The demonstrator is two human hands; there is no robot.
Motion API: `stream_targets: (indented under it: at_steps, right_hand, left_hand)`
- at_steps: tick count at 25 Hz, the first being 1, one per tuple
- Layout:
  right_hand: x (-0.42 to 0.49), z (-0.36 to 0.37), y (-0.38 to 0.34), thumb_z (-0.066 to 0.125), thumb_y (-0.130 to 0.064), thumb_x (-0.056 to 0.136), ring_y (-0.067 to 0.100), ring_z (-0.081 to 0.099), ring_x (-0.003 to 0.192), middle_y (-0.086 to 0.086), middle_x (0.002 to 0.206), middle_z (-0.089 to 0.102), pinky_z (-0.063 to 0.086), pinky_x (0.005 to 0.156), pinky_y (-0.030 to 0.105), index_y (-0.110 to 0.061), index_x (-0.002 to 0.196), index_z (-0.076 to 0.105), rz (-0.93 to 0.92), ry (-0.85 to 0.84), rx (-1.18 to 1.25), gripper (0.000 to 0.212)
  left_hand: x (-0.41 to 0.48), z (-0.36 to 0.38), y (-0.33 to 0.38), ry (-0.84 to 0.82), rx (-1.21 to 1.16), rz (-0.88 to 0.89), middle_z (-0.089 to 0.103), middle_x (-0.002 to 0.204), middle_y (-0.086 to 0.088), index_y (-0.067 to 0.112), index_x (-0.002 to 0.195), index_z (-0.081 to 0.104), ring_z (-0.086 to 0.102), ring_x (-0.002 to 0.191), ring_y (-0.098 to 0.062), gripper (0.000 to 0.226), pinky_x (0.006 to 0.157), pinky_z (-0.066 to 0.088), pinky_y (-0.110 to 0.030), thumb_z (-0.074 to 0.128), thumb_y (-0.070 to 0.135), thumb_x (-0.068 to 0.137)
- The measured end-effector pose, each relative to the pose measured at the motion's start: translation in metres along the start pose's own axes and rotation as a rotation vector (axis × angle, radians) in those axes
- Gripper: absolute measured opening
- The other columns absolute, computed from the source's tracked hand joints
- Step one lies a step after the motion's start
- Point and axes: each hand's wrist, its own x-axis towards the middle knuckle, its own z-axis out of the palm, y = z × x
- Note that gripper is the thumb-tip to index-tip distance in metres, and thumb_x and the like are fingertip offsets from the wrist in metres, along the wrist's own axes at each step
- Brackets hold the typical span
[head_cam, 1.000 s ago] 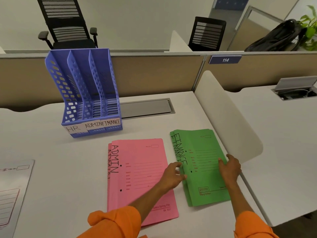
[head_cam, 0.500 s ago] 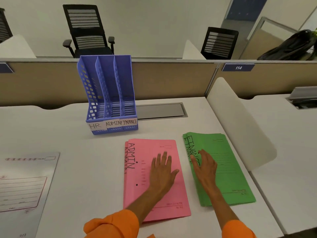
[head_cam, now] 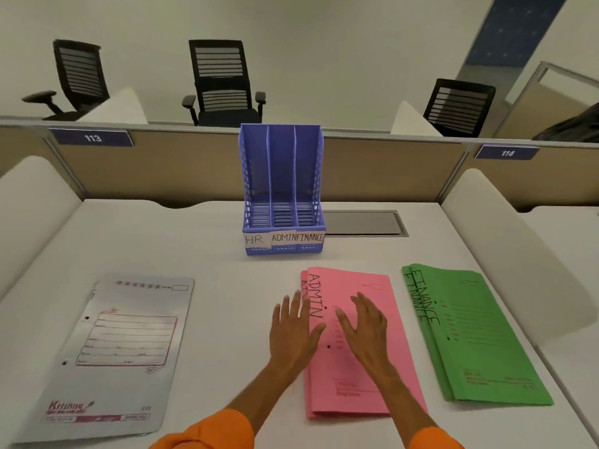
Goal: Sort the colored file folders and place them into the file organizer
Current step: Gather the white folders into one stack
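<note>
A blue file organizer [head_cam: 282, 176] stands upright at the back of the desk, its three slots labelled HR, ADMIN and FINANCE and all holding nothing. A stack of pink folders [head_cam: 363, 364] marked ADMIN lies in front of it. Green folders [head_cam: 479, 345] marked FINANCE lie to the right. A grey-white folder [head_cam: 123, 351] lies flat on the left. My left hand [head_cam: 293, 332] rests flat at the pink stack's left edge, fingers spread. My right hand [head_cam: 368, 328] lies flat on top of the pink stack, fingers spread.
A grey cable hatch [head_cam: 363, 223] is set into the desk right of the organizer. Beige partitions [head_cam: 162, 170] with numbers 113 and 114 close off the back. White curved dividers [head_cam: 505, 241] flank the desk. Black office chairs [head_cam: 223, 82] stand beyond the partition.
My right hand has left the green folders and come onto the pink stack. My left hand has slid to the pink stack's left edge. The view has swung left, showing the whole grey-white folder.
</note>
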Motion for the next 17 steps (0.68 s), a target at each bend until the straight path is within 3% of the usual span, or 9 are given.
stream_targets:
  at_steps: [5,9,11,15,17]
  right_hand:
    - [-0.015,0.042,-0.076,0.049,-0.055,0.093,0.021,0.030,0.144,0.003,0.155,0.037,0.019,0.119,0.039,-0.019,0.145,0.041,-0.035,-0.061,0.041,0.064]
    - [-0.025,0.070,-0.125,0.053,-0.055,0.092,0.021,0.031,0.145,0.001,0.155,0.038,0.021,0.120,0.042,-0.020,0.143,0.045,-0.045,-0.071,0.048,0.062]
    - [-0.027,0.083,-0.146,0.052,-0.055,0.092,0.020,0.029,0.146,0.000,0.156,0.037,0.019,0.121,0.042,-0.021,0.143,0.045,-0.057,-0.081,0.047,0.062]
    - [-0.029,0.102,-0.184,0.052,-0.054,0.092,0.019,0.032,0.145,0.000,0.155,0.038,0.019,0.120,0.040,-0.021,0.142,0.046,-0.097,-0.108,0.075,0.060]
    - [-0.031,0.108,-0.197,0.053,-0.053,0.092,0.018,0.035,0.143,0.000,0.154,0.040,0.022,0.119,0.039,-0.021,0.140,0.048,-0.128,-0.104,0.093,0.058]
  left_hand:
    - [-0.022,-0.016,-0.077,0.006,0.022,-0.082,0.002,0.166,-0.001,0.024,0.157,0.017,0.001,0.154,-0.025,0.083,0.123,-0.005,-0.041,0.010,0.073,0.091]
    - [-0.037,-0.032,-0.132,0.039,0.004,-0.115,-0.002,0.166,0.000,0.027,0.157,0.014,-0.001,0.154,-0.025,0.103,0.119,-0.019,-0.040,-0.016,0.080,0.074]
    - [-0.042,-0.043,-0.158,0.093,-0.010,-0.123,0.007,0.165,-0.003,0.025,0.156,0.022,0.008,0.153,-0.028,0.106,0.117,-0.021,-0.039,-0.017,0.080,0.074]
    - [-0.051,-0.061,-0.207,0.066,-0.009,-0.206,0.001,0.166,-0.001,0.025,0.158,0.014,0.002,0.154,-0.026,0.102,0.123,-0.009,-0.042,-0.017,0.078,0.075]
    - [-0.056,-0.067,-0.234,0.085,-0.021,-0.264,0.006,0.166,-0.002,0.024,0.157,0.017,0.006,0.154,-0.025,0.087,0.124,0.002,-0.043,0.003,0.074,0.088]
